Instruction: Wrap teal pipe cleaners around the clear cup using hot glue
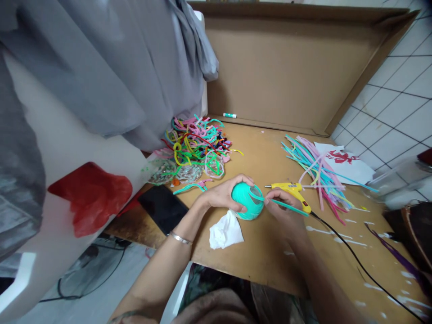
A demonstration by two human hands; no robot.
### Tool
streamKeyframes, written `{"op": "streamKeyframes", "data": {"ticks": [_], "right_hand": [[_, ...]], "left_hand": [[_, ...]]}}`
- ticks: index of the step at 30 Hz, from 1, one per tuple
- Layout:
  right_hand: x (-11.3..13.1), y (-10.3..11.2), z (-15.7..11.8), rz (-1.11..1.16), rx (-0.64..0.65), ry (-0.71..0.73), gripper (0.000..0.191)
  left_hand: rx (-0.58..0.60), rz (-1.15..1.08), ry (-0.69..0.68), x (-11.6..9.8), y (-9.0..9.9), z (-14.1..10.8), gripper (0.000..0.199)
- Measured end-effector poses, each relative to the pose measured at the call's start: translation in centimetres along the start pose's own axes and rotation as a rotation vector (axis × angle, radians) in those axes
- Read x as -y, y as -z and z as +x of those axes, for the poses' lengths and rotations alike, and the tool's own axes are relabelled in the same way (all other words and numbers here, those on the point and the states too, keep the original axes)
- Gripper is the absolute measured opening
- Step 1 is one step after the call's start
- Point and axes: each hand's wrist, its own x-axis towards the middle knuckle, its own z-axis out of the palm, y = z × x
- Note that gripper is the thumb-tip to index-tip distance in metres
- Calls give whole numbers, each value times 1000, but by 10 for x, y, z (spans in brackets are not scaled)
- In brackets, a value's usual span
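Observation:
My left hand (pixel 225 194) is wrapped around a round turquoise ball (pixel 243 200) with a ridged surface and an opening on its right side. A turquoise strip, apparently a pipe cleaner (pixel 286 206), is pinched by my right hand (pixel 282 208) at the ball's opening; its free end points right. Just beyond my right hand lies a yellow glue gun (pixel 290 189), nozzle to the left. Below the ball sits a crumpled white tissue (pixel 227 230).
Tangled colourful pipe cleaners (pixel 199 139) are heaped at the back left, near a black phone or tablet (pixel 162 209). Straight ones (pixel 315 166) lie at the right. A black cord (pixel 351 249) crosses the front right. Cardboard (pixel 286 67) stands behind; a glue stick (pixel 230 115) rests there.

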Motion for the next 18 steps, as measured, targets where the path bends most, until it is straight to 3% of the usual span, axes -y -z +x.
{"op": "streamKeyframes", "data": {"ticks": [18], "right_hand": [[-3,0,-2,-68,67,-88,11]], "left_hand": [[4,0,17,-4,-1,-1,68]]}}
